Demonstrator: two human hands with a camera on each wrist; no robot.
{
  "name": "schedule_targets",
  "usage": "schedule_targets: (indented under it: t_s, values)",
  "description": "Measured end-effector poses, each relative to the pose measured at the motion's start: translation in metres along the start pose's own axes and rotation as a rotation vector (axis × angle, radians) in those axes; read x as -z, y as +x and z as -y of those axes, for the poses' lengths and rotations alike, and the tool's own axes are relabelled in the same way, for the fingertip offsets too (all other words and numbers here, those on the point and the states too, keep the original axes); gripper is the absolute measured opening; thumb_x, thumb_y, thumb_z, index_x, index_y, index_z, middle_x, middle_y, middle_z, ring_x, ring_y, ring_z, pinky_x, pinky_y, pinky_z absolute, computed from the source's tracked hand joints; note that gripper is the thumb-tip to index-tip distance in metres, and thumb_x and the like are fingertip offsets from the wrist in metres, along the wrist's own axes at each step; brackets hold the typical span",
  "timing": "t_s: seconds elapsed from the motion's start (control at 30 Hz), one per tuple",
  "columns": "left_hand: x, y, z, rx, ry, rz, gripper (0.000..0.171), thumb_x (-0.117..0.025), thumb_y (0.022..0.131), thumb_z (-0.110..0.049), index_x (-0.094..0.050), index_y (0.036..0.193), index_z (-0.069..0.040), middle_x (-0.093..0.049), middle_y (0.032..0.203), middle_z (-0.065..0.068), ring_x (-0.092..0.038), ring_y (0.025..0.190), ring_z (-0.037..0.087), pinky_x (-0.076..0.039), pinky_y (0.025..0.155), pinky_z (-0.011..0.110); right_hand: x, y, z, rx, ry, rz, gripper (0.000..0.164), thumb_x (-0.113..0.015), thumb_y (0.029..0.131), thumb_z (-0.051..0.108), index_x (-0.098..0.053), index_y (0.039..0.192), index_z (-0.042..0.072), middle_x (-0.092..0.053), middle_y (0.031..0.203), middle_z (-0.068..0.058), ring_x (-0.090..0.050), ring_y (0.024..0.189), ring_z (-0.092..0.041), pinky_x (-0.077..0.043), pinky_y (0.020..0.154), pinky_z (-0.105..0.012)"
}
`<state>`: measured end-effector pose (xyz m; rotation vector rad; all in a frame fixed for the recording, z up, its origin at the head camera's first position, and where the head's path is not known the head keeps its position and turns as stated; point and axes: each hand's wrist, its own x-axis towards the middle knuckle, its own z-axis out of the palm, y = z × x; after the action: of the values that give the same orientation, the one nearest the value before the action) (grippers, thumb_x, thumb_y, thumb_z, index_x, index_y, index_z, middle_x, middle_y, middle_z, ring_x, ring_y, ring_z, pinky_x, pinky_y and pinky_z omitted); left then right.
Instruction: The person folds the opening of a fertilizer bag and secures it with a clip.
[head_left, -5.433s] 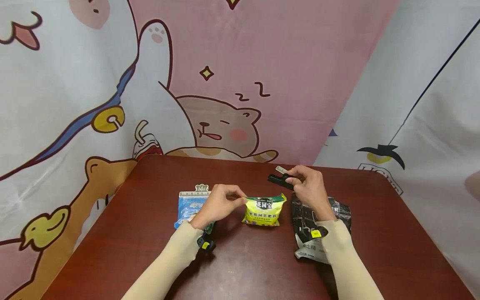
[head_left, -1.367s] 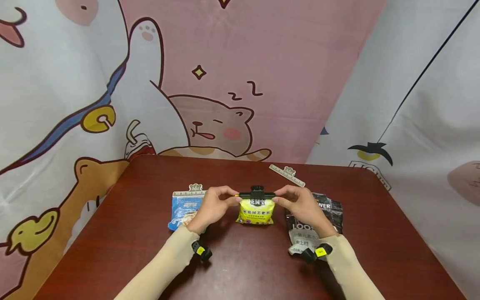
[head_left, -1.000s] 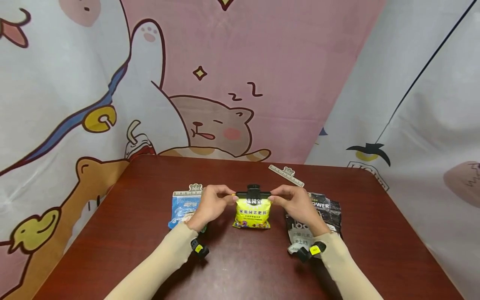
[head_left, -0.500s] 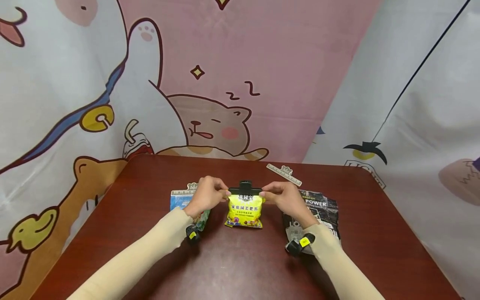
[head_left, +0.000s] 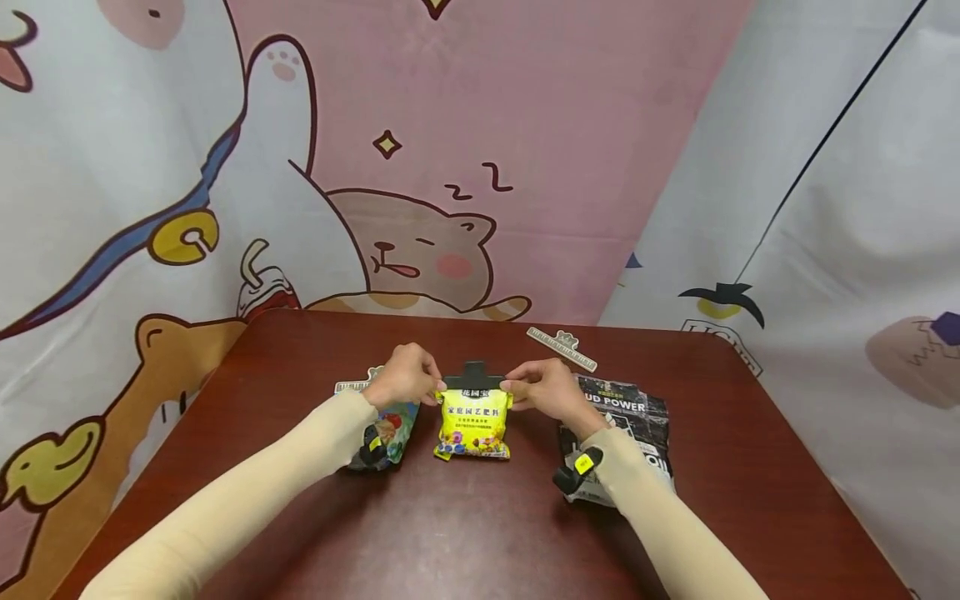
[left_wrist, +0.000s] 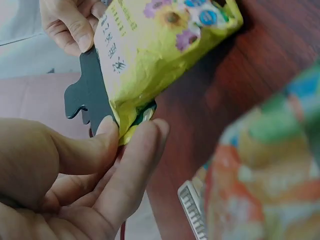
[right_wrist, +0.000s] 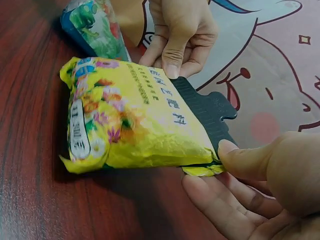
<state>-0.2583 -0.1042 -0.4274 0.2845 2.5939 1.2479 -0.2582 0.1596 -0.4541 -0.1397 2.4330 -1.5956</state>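
In the head view a yellow fertilizer bag [head_left: 472, 427] stands upright mid-table with a black bag clip [head_left: 474, 379] across its folded top. My left hand [head_left: 408, 375] pinches the clip's left end and the bag's corner between thumb and fingers. At the opposite end, my right hand [head_left: 551, 387] does the same. The right wrist view shows the thumb on the clip's corner [right_wrist: 222, 135], with fingers under a folded flap of yellow film [right_wrist: 202, 170]. Flowers are printed on the bag's lower part [left_wrist: 180, 22].
Left of the bag, partly behind my left arm, lies a colourful bag [head_left: 393, 433] with a ruler-edged clip [head_left: 360, 383] on top. A black-and-white bag [head_left: 622, 408] lies under my right forearm. Another ruler-edged clip [head_left: 562, 348] lies loose at the back.
The right hand first held the black clip in the air; now it sits on the yellow bag's top with both hands at its ends. The ruler-edged clip was put down at the back.
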Motion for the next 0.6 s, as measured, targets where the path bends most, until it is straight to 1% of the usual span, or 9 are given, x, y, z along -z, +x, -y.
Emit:
schedule_targets:
  t_s: [0.17, 0.3, 0.4, 0.5, 0.6]
  values:
    - [0.004, 0.006, 0.007, 0.039, 0.036, 0.068, 0.011, -0.069, 0.094, 0.000, -0.075, 0.087, 0.006, -0.075, 0.093, 0.018, -0.077, 0.073, 0.028, -0.064, 0.070, 0.040, -0.008, 0.007, -0.004, -0.061, -0.012, 0.026, 0.017, -0.077, 0.092, 0.015, -0.078, 0.104, 0.002, -0.075, 0.097, -0.014, -0.077, 0.074, -0.026, -0.064, 0.074, -0.044]
    - [0.006, 0.010, 0.011, 0.061, 0.082, 0.111, 0.013, -0.069, 0.094, 0.000, -0.076, 0.084, 0.005, -0.075, 0.093, 0.017, -0.077, 0.072, 0.028, -0.064, 0.071, 0.039, -0.014, 0.012, -0.007, -0.072, -0.032, 0.041, 0.016, -0.077, 0.093, 0.015, -0.078, 0.103, 0.002, -0.076, 0.097, -0.013, -0.075, 0.070, -0.022, -0.064, 0.072, -0.042]
    - [0.006, 0.013, 0.011, 0.088, 0.107, 0.141, 0.014, -0.070, 0.094, -0.001, -0.075, 0.082, 0.004, -0.075, 0.094, 0.015, -0.078, 0.073, 0.028, -0.064, 0.072, 0.038, -0.016, 0.016, -0.009, -0.069, -0.033, 0.049, 0.017, -0.076, 0.093, 0.014, -0.078, 0.102, 0.000, -0.077, 0.096, -0.013, -0.075, 0.068, -0.021, -0.064, 0.070, -0.041]
    - [0.006, 0.015, 0.011, 0.119, 0.114, 0.163, 0.013, -0.070, 0.094, -0.002, -0.075, 0.083, 0.004, -0.074, 0.094, 0.015, -0.078, 0.074, 0.027, -0.064, 0.074, 0.038, -0.017, 0.020, -0.011, -0.079, -0.038, 0.053, 0.017, -0.077, 0.092, 0.013, -0.078, 0.101, -0.001, -0.077, 0.092, -0.013, -0.074, 0.065, -0.019, -0.064, 0.068, -0.040]
    - [0.005, 0.017, 0.010, 0.133, 0.125, 0.171, 0.013, -0.071, 0.094, -0.003, -0.075, 0.084, 0.004, -0.073, 0.093, 0.015, -0.078, 0.074, 0.026, -0.064, 0.073, 0.037, -0.017, 0.022, -0.011, -0.098, -0.057, 0.056, 0.017, -0.078, 0.091, 0.014, -0.078, 0.100, -0.001, -0.076, 0.088, -0.013, -0.074, 0.064, -0.019, -0.064, 0.066, -0.038]
